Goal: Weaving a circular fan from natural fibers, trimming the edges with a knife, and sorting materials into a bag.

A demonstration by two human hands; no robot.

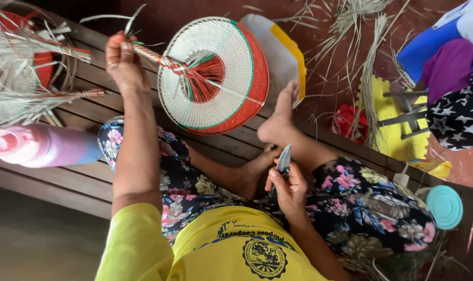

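My left hand [121, 61] is raised and grips the wrapped handle of a round woven fan [215, 73], white in the middle with a green ring and a red rim. Loose straw ends stick up from the handle above my fingers. My right hand [287, 186] rests low over my lap, closed on a small knife [284, 158] with its blade pointing up. The knife is apart from the fan, near my bare foot [279, 120]. I sit cross-legged in floral trousers on a wooden slatted bench [80, 177].
A pink and lilac bottle [39, 147] lies on the bench at left, below bundles of straw [23, 78] and a red basket. A white and yellow container [283, 49] sits behind the fan. Straw strands, a yellow mat [398, 130], cloth and a teal lid [444, 206] lie at right.
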